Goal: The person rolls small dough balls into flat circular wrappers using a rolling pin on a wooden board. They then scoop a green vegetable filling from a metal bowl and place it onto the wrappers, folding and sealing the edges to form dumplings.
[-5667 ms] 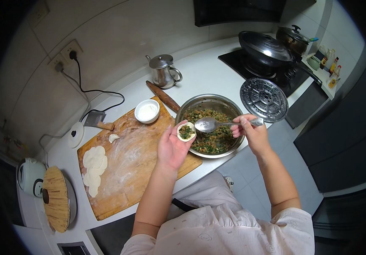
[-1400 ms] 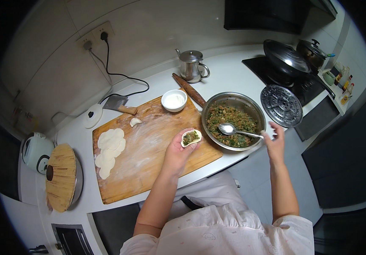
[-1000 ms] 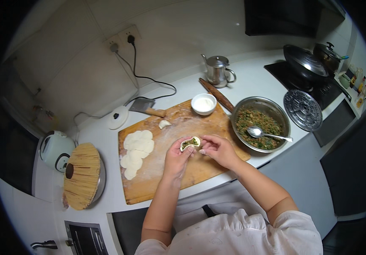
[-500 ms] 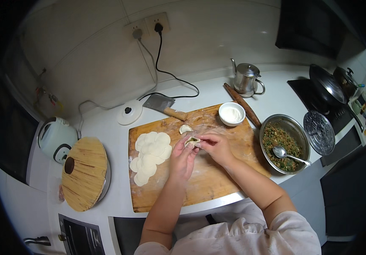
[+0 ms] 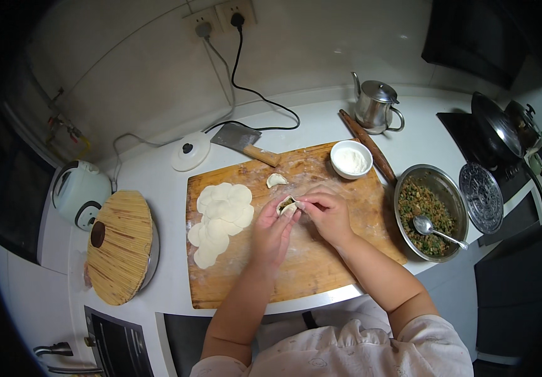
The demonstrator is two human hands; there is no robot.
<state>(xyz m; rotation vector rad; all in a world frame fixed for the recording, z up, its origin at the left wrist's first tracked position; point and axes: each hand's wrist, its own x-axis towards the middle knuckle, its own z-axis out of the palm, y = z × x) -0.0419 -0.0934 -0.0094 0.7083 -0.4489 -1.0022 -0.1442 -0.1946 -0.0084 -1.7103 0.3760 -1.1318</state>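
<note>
Between my two hands, over the wooden board (image 5: 321,270), is a dumpling (image 5: 288,205) with green-brown filling showing in its partly open wrapper. My left hand (image 5: 271,229) cradles it from the left, fingers curled round it. My right hand (image 5: 327,217) pinches its right edge. A folded dumpling (image 5: 276,180) lies on the board just beyond my hands. To their left, several round dough wrappers (image 5: 222,213) overlap in a floury pile. A white bowl of flour (image 5: 351,159) stands at the board's far right corner.
Right of the board sits a metal bowl of chopped filling (image 5: 431,213) with a spoon (image 5: 437,232) in it. A rolling pin (image 5: 368,147), steel kettle (image 5: 376,107) and cleaver (image 5: 246,143) lie behind. A straw-coloured round lid (image 5: 123,248) is at left.
The view has shifted slightly. My right fingers have moved a little along the wrapper's edge, and the filling shows more toward the left side of the dumpling.
</note>
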